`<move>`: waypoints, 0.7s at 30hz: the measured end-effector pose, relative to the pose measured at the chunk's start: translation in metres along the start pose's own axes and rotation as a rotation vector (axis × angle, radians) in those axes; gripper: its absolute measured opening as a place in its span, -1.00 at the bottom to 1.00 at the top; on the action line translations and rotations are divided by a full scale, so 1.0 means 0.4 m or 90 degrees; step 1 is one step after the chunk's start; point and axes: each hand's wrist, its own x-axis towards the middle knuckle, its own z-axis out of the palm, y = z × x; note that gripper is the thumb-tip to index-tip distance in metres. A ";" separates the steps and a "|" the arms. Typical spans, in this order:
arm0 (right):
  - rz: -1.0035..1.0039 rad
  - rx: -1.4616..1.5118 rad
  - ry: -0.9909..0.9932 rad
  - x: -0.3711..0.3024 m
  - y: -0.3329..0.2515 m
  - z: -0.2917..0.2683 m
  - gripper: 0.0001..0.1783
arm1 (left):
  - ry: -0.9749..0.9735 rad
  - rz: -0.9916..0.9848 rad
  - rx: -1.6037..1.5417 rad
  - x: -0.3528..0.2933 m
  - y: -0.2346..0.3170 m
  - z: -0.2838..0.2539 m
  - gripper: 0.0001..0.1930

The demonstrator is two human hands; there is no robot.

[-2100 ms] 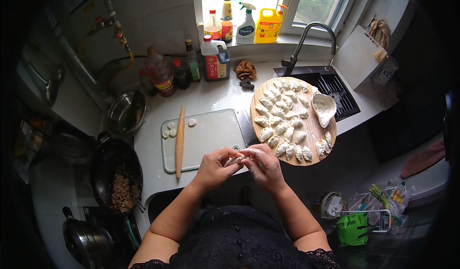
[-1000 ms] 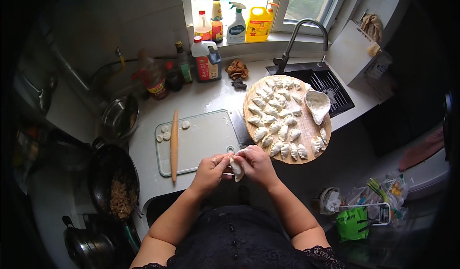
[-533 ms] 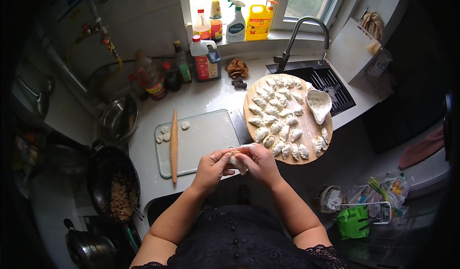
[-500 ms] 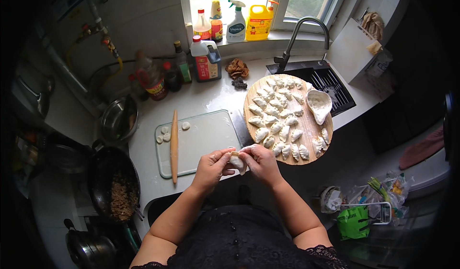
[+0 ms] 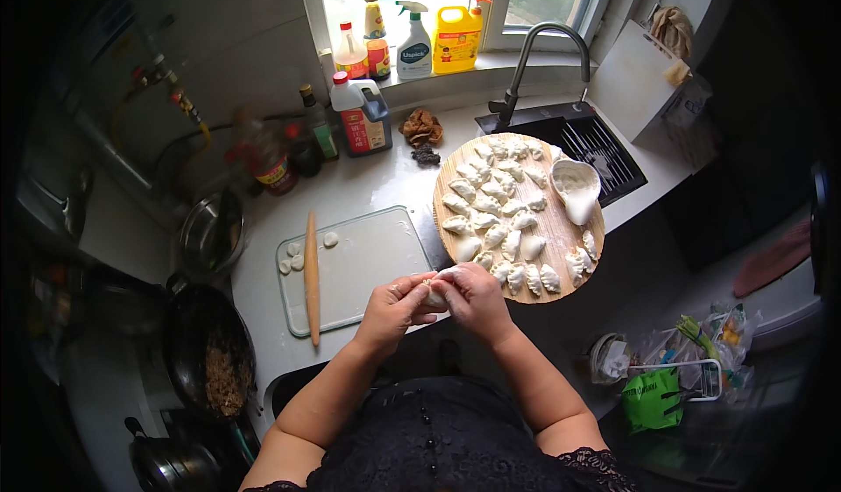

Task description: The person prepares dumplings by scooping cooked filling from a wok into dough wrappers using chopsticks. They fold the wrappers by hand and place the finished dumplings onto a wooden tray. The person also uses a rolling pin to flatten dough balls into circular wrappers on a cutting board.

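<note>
Between my two hands, near the front edge of the counter, is a dumpling [image 5: 433, 297], mostly covered by fingers. My left hand [image 5: 392, 310] pinches its left side, and my right hand [image 5: 477, 302] presses the dough from the right. Just beyond, on the right, a round wooden board [image 5: 547, 243] bears rows of pleated, floured dumplings [image 5: 492, 189]. On the board's right side lies a scoop of flour [image 5: 575, 187]. To the left, a wooden rolling pin [image 5: 312, 277] lies across a pale cutting board [image 5: 368, 251] with several small dough pieces [image 5: 330, 240].
A wok [image 5: 197, 334] holding brown minced filling [image 5: 226, 380] stands at the left, below a metal bowl [image 5: 212, 232]. Bottles [image 5: 361, 124] line the back. A black sink [image 5: 604, 155] with a faucet [image 5: 547, 32] lies behind the wooden board. Bags [image 5: 653, 400] are at the lower right.
My fingers have closed further over the dumpling, and my right hand has turned inward along its edge. The whole view has shifted slightly, moving the background left.
</note>
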 end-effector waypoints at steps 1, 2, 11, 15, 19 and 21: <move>0.029 0.035 0.002 0.003 -0.010 -0.012 -0.88 | 0.015 0.002 -0.004 0.004 0.000 0.003 -0.68; 0.155 0.114 0.002 -0.003 -0.010 -0.020 -0.90 | 0.028 0.003 -0.009 0.009 0.000 0.010 -0.69; 0.140 0.050 0.027 0.005 0.073 -0.126 -0.89 | -0.026 -0.005 -0.040 0.110 -0.005 0.107 -0.67; 0.078 0.022 0.037 0.007 0.138 -0.173 -0.90 | -0.018 -0.019 -0.003 0.165 -0.008 0.151 -0.64; 0.098 0.047 0.048 0.023 0.163 -0.215 -0.91 | -0.009 -0.032 -0.008 0.209 -0.017 0.190 -0.64; 0.239 0.161 0.009 0.030 0.153 -0.255 -0.91 | 0.021 -0.026 -0.034 0.228 -0.017 0.210 -0.64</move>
